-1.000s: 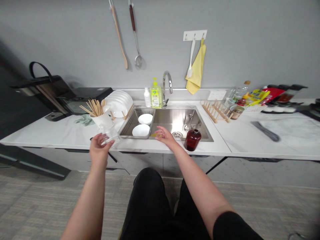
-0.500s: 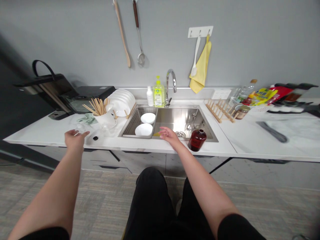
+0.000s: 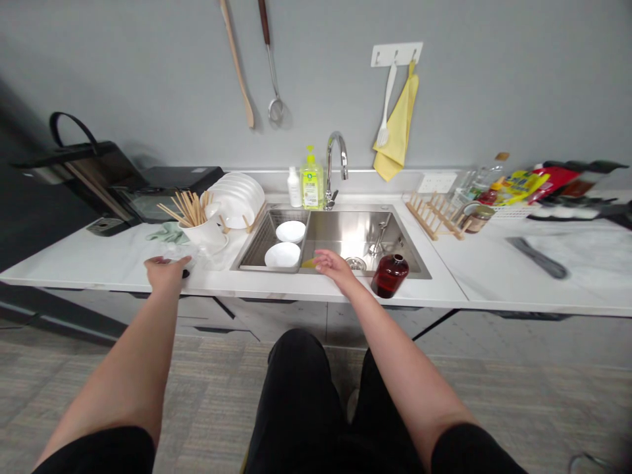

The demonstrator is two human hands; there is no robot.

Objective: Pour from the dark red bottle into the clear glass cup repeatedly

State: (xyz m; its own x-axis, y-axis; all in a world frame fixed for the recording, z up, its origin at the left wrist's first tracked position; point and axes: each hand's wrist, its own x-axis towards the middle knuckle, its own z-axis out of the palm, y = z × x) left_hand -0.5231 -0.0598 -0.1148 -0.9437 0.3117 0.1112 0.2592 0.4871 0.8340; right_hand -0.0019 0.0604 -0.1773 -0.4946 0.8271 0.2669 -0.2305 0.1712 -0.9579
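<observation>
The person's left hand point(image 3: 165, 271) rests low at the counter's front edge, thumb and fingers curved around the near side of a clear vessel point(image 3: 178, 252); see-through walls and blur leave it impossible to tell whether they pinch it or merely touch it. The vessel is beside the white chopstick cup point(image 3: 203, 236), on the stretch of worktop left of the sink point(image 3: 423, 264), where an upright piece has flat support. A small black disc point(image 3: 185, 273) lies just beside that hand. The right hand point(image 3: 333, 264) hangs over the sink's front rim, fingers loosely spread and gripping nothing visible, perhaps simply for balance. Near its wrist a dark red bottle point(image 3: 390, 275) stands upright, within easy reach. White bowls point(image 3: 283, 255) sit in the sink's left basket, probably so water can drain.
</observation>
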